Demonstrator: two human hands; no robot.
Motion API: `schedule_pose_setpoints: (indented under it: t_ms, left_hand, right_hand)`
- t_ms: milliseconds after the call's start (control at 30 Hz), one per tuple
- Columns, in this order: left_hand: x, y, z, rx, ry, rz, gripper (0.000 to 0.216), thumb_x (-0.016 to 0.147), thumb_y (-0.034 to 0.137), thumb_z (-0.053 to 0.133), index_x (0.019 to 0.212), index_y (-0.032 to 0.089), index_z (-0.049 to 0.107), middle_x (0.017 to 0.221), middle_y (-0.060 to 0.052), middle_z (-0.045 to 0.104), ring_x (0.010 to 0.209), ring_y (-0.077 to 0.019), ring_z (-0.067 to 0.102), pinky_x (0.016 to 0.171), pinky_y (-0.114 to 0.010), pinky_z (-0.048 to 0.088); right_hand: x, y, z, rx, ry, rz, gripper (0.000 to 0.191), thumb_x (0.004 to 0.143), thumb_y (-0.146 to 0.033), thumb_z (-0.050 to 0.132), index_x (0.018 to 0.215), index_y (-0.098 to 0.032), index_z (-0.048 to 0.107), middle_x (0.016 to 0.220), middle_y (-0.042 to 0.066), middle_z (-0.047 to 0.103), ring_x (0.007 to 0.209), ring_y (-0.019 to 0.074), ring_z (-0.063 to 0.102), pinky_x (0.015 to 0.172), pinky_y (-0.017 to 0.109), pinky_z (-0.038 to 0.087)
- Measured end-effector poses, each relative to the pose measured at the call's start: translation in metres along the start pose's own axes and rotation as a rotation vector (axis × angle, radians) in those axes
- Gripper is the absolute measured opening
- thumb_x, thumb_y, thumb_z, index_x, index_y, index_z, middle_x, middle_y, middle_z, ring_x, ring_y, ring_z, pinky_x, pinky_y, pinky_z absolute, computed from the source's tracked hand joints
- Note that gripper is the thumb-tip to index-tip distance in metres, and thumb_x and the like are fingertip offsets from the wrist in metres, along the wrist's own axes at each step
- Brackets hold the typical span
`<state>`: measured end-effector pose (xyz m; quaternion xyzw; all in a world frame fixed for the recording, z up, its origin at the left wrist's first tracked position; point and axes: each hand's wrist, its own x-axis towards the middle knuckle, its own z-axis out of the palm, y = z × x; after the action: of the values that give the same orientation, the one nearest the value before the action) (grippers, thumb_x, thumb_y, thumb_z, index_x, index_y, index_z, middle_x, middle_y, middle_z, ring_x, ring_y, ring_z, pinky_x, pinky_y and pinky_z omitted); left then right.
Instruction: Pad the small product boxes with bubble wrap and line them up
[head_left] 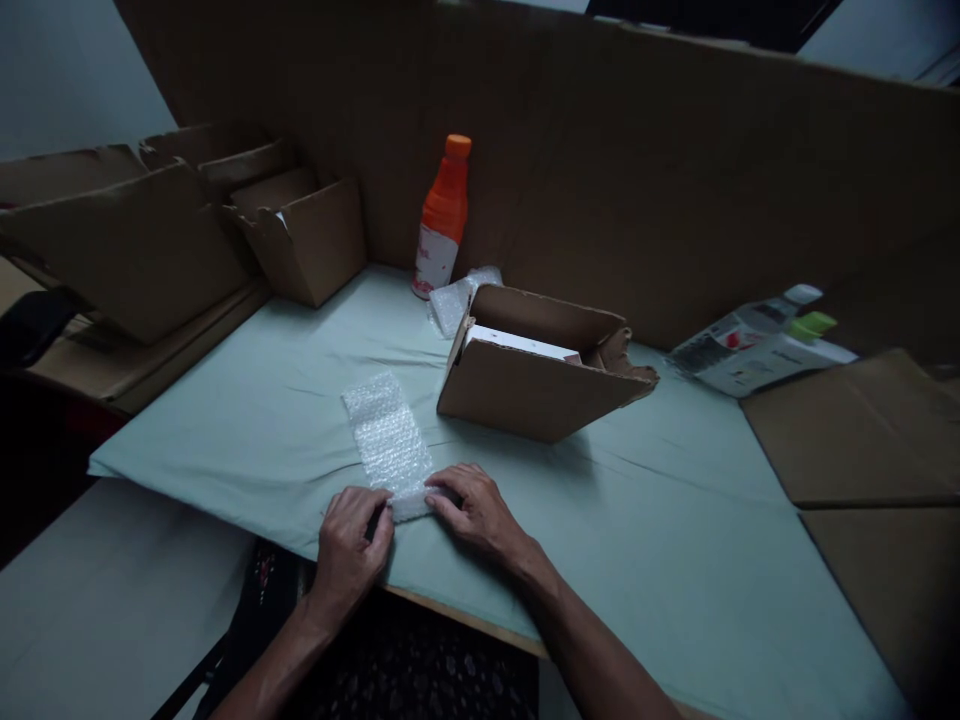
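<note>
A strip of white bubble wrap (386, 435) lies on the pale green cloth (300, 400) that covers the table, running away from me. My left hand (349, 545) and my right hand (474, 508) meet at its near end, close to the table's front edge. Both hands have their fingers curled and pinched on that end, which looks rolled or folded over something small that I cannot make out.
An open cardboard box (536, 365) with a white item inside sits just behind the wrap. An orange bottle (442, 218) and more bubble wrap (459, 298) stand at the back. Folded cartons (187, 225) are stacked at left; printed packets (757, 345) and flat cardboard (862, 430) lie right.
</note>
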<state>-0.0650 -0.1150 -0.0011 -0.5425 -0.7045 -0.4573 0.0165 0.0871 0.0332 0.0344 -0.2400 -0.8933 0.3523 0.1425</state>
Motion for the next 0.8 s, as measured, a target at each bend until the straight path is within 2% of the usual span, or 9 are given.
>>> schedule_pose_setpoints:
  t_ms: [433,800]
  left_hand:
    - [0.0033,0.003,-0.004,-0.037,-0.012,-0.013,0.01,0.09,0.015,0.058,0.094,0.021,0.066,0.082,-0.001,0.071,0.079,-0.0188,0.065,0.072,-0.032,0.049]
    - [0.0068,0.0045,-0.0094,-0.067,-0.034,-0.111,0.009,0.088,0.019,0.059,0.087,0.021,0.068,0.079,-0.001,0.071,0.076,-0.0187,0.067,0.068,-0.031,0.053]
  right_hand:
    - [-0.001,-0.0011,-0.0013,0.013,-0.009,0.01,0.014,0.09,-0.021,0.068,0.102,-0.02,0.072,0.1,0.006,0.078,0.096,0.0216,0.069,0.095,0.039,0.046]
    - [-0.0045,-0.0003,-0.0082,0.009,0.018,-0.042,0.016,0.092,-0.023,0.065,0.107,-0.02,0.071,0.101,0.008,0.076,0.098,0.0225,0.068,0.093,0.039,0.049]
